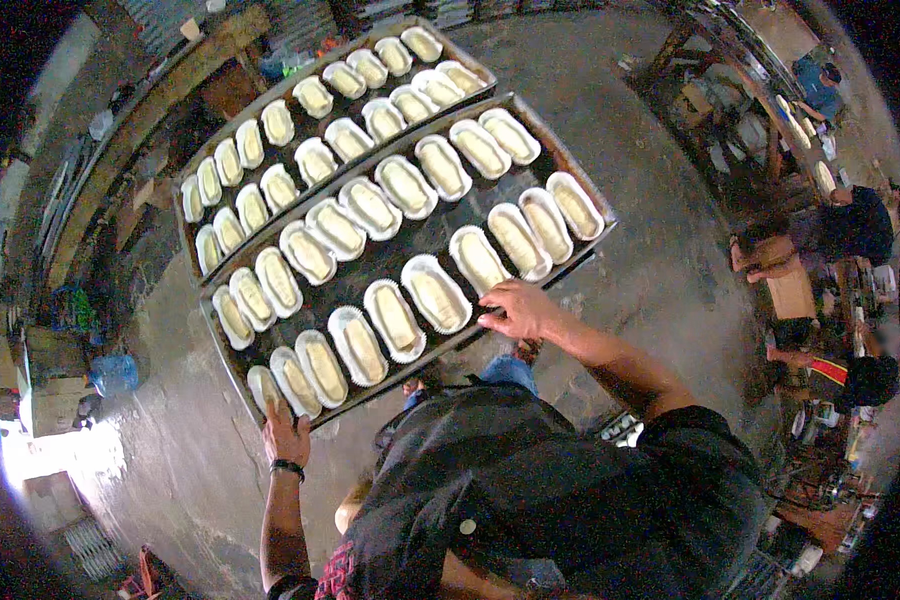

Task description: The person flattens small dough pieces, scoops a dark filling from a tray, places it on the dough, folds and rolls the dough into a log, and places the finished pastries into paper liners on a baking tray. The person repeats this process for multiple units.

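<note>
Before me a dark metal baking tray [412, 251] holds two rows of pale, elongated dough pieces in white paper liners. My left hand [285, 439] is at its near left corner, its fingers over the rim and against the end of a lined dough piece [264, 388]. Whether those fingers grip the liner or the tray is hidden. Over the near rim, right of the middle, is my right hand [517, 309]. Its thumb and forefinger are apart, close to the lower end of another lined dough piece [478, 259].
A second tray [330, 124] of lined dough adjoins the far side. Shelving [157, 82] runs along the left, with a blue water jug [114, 375] on the floor [187, 480]. Several people, one in blue [817, 86], are at a long workbench [784, 112] on the right.
</note>
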A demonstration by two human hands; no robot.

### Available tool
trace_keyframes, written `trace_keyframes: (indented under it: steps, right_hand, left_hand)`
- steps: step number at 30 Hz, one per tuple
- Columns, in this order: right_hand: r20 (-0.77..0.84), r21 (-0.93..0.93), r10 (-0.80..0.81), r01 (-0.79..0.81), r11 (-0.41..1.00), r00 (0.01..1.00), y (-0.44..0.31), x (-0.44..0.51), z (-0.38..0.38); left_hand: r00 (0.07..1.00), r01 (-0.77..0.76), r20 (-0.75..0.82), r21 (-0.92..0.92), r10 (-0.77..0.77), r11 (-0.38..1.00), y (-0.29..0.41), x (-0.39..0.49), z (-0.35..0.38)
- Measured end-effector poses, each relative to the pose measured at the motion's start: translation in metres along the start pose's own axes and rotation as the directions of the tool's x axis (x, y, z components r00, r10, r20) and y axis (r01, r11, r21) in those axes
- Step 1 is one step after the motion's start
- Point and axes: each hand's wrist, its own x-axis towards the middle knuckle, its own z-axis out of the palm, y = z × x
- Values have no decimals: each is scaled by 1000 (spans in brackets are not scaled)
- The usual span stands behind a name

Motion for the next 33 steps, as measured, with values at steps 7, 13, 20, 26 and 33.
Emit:
trace_keyframes:
  steps: [7,13,20,26,33]
  right_hand:
    - [-210,-176,-108,72,982,972,86,-58,-73]
    - [-282,-6,-182,188,982,942,106,-124,-135]
    - [-350,169,-46,112,979,936,171,-164,-184]
    - [-519,634,653,-265,727,551,303,-259,-118]
    - [364,41,893,-963,268,264,393,-508,-1]
  left_hand:
    - [880,-61,-430,-525,-203,849,194,5,13]
    - [698,-701,-562,-409,444,584,432,-25,37]
    - [825,-505,-547,-604,141,616,466,-53,17]
    - [881,-468,-339,-732,331,495,505,-3,28]
    - [595,-676,-370,-710,713,196,643,33,-29]
